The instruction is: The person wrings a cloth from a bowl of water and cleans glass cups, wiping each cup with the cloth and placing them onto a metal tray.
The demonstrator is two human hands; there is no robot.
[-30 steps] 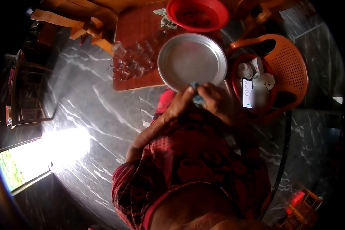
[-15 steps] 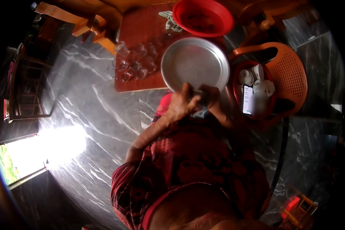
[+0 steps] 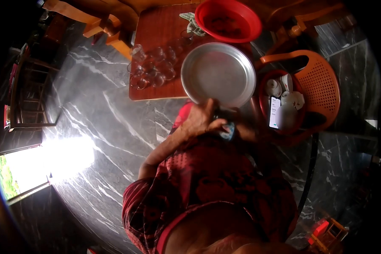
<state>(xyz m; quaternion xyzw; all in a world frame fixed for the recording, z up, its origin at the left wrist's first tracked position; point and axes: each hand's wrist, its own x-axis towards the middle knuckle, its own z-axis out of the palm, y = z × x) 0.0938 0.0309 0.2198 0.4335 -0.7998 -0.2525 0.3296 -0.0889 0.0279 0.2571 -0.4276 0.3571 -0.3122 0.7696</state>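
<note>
My left hand (image 3: 202, 120) is closed in front of my body, below the near rim of a round metal tray (image 3: 218, 74). Its thumb lies beside a small blue-and-white piece (image 3: 227, 131) that looks like cloth. Close against it on the right is my right hand (image 3: 244, 130), dark and blurred, with its fingers mostly hidden. A dark, perhaps glassy shape shows between the two hands, too unclear to name. On the table, left of the tray, several clear glass cups (image 3: 156, 67) stand grouped together.
The red-brown table (image 3: 161, 25) bears a red basin (image 3: 252, 31) and a crumpled cloth (image 3: 194, 24). To the right, an orange plastic chair (image 3: 321, 80) holds a red tub (image 3: 264, 84) with white cups (image 3: 287, 81) and a phone (image 3: 275, 112). Wooden furniture (image 3: 110, 29) borders the table.
Both hands have come slightly down toward my body, away from the tray. More of the blue-and-white piece shows beside the left thumb. The view has shifted a little.
</note>
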